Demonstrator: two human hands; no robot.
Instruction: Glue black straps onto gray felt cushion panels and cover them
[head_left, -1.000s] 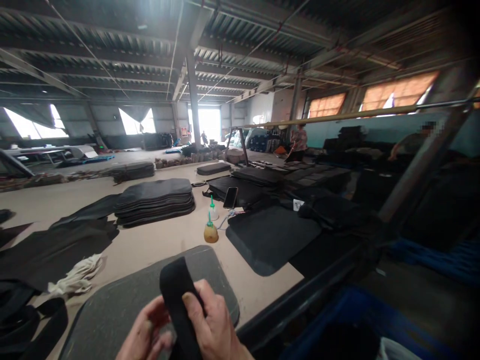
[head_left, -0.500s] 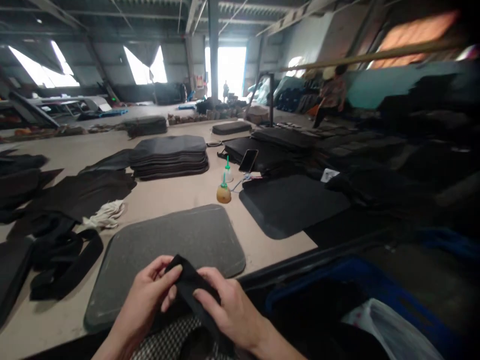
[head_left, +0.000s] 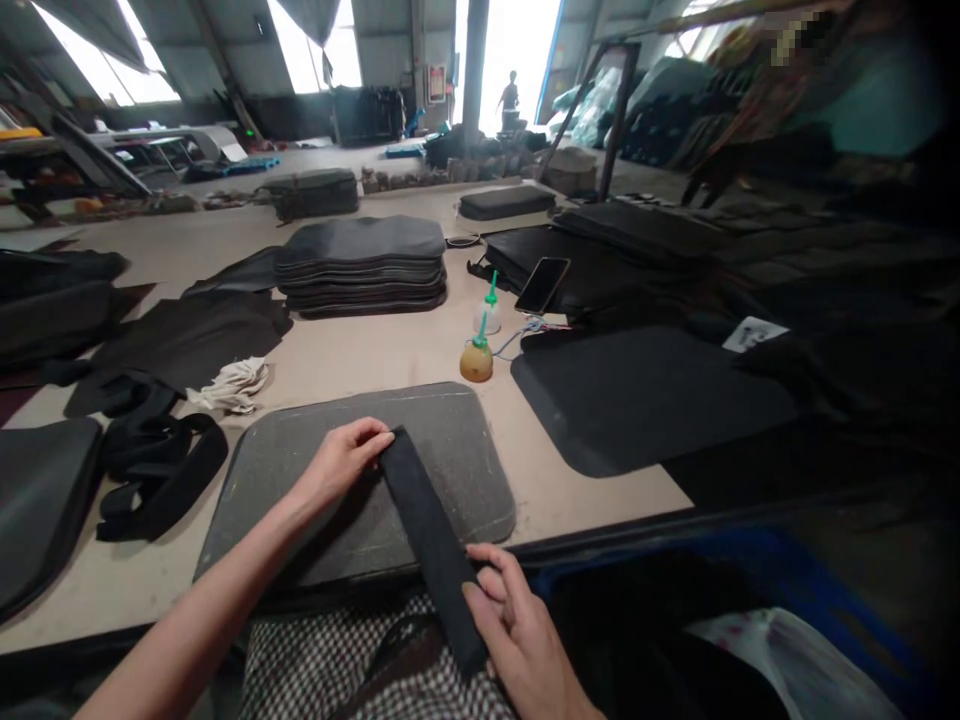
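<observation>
A black fabric strip (head_left: 429,535) stretches slantwise between my two hands. My left hand (head_left: 352,450) pinches its far end between thumb and fingers, over the grey rounded board (head_left: 315,520) at the table's near edge. Lower and to the right, my right hand (head_left: 510,620) grips the strip's near part, close to my checked clothing. The strip's near end hangs above my lap. Left of the board lies a loose coil of black strap (head_left: 180,480), with a crumpled pair of white gloves (head_left: 236,385) behind it.
Two small bottles with green spouts, one amber (head_left: 476,362), stand beyond the board near a phone (head_left: 542,285). A stack of dark panels (head_left: 360,265) rises behind. A dark panel (head_left: 637,395) lies right. Below the table edge is a blue crate (head_left: 750,560). Another person (head_left: 742,130) is far right.
My left hand has moved forward and up over the board, drawing the strip out longer. My right hand has shifted slightly right and down. The view has tilted down.
</observation>
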